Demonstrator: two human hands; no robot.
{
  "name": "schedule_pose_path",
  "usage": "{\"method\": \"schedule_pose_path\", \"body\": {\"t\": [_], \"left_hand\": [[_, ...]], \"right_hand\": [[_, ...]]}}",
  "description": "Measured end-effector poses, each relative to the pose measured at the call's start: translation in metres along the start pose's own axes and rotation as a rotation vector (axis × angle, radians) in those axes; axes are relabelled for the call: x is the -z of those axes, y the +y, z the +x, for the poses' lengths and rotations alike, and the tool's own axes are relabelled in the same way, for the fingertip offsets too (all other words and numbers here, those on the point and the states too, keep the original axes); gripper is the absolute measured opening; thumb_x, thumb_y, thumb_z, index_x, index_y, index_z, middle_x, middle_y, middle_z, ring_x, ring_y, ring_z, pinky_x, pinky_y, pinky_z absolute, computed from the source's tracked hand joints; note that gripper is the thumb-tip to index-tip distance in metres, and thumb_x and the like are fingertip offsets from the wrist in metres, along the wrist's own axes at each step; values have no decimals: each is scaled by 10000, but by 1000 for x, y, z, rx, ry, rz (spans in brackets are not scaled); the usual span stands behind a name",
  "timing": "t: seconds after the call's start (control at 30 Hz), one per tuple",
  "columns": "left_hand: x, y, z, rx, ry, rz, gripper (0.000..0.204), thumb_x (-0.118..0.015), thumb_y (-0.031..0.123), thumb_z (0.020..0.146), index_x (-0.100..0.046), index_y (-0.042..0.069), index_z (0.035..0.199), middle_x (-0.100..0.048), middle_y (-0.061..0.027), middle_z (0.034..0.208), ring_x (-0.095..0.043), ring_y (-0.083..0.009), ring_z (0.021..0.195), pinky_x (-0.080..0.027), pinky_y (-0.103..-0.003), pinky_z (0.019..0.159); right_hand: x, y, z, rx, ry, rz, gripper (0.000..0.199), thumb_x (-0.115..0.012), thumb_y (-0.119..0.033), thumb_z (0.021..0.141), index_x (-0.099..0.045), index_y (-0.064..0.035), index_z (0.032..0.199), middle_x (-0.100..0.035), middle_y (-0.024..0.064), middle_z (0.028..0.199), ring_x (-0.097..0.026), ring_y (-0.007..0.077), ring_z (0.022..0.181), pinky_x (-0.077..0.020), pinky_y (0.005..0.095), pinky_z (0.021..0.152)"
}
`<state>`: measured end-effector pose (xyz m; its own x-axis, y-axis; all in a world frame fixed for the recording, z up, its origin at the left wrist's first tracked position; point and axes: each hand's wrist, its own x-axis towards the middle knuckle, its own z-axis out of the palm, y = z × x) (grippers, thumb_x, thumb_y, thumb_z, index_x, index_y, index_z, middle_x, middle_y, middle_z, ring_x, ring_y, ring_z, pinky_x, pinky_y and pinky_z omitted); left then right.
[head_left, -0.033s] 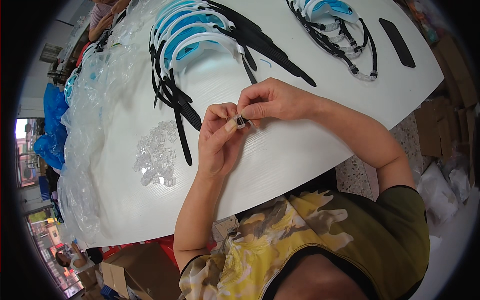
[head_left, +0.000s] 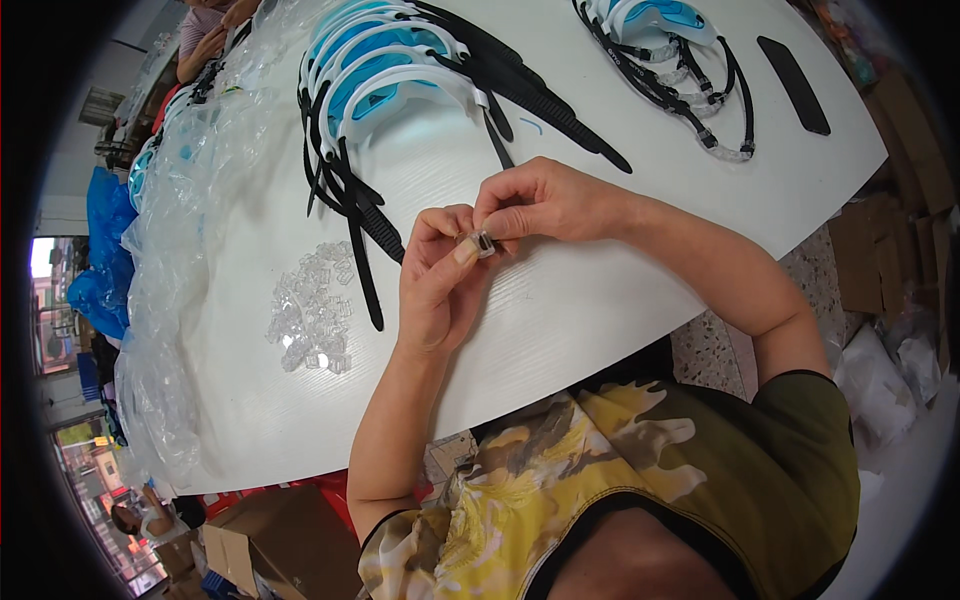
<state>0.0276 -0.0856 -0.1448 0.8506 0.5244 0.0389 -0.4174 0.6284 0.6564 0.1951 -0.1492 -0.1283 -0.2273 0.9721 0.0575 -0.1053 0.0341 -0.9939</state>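
Note:
Between the thumb and fingers of my left hand [head_left: 435, 285] is a small clear plastic buckle [head_left: 486, 246]. Something dark shows within its frame. My right hand [head_left: 540, 205] meets it from the right, thumb and forefinger pinched against the buckle's edge; what lies between those fingertips is mostly hidden. Left of my left hand, a pile of similar clear buckles [head_left: 312, 310] lies on the white table [head_left: 560, 310]. Beyond both hands stands a row of white-framed swim goggles [head_left: 400, 75] with blue lenses, their black straps [head_left: 372, 225] trailing toward my left wrist.
More goggles [head_left: 660, 15] with black straps and clear buckles sit at the far right, beside a flat black strip [head_left: 793, 85]. Clear plastic sheeting [head_left: 175, 290] covers the table's left edge. Cardboard boxes [head_left: 285, 540] stand below the table. Another person's hand [head_left: 208, 50] is at the far left.
The clear buckle has turned slightly between my fingertips, so its open frame faces up more. Both hands stay in nearly the same place.

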Motion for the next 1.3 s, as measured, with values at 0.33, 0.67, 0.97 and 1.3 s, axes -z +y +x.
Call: {"method": "schedule_pose_path", "body": {"t": [0.33,0.67,0.97,1.3], "left_hand": [[2,-7,0,-94,117,147,194,-569,48,787,-452,74,939,-523,-52,941,-517,-182,876,-392,-325,829],[-2,-12,-1,-108,240,241,197,-555,64,797,-442,52,959,-514,-45,938,-505,-137,855,-393,-302,809],[-5,-16,-4,37,93,79,343,-561,99,799,-440,13,1108,-516,-63,1057,-502,-169,988,-395,-342,872],[-4,-19,-7,56,81,326,215,-522,70,832,-508,-15,1028,-545,-66,975,-515,-148,919,-394,-296,863]], "right_hand": [[-13,-3,-5,103,222,-269,198,-559,-220,813,-563,-22,817,-563,43,686,-533,109,627,-426,239,620],[-23,2,1,641,529,-1435,79,-572,-125,655,-547,-61,694,-559,35,635,-570,167,680,-418,290,644],[-16,-3,3,971,358,-1304,103,-604,-97,622,-551,-47,696,-602,74,841,-581,216,811,-456,322,682],[-31,1,-2,684,409,-641,73,-548,-94,790,-534,-27,762,-575,66,749,-535,132,622,-431,233,552]]}}
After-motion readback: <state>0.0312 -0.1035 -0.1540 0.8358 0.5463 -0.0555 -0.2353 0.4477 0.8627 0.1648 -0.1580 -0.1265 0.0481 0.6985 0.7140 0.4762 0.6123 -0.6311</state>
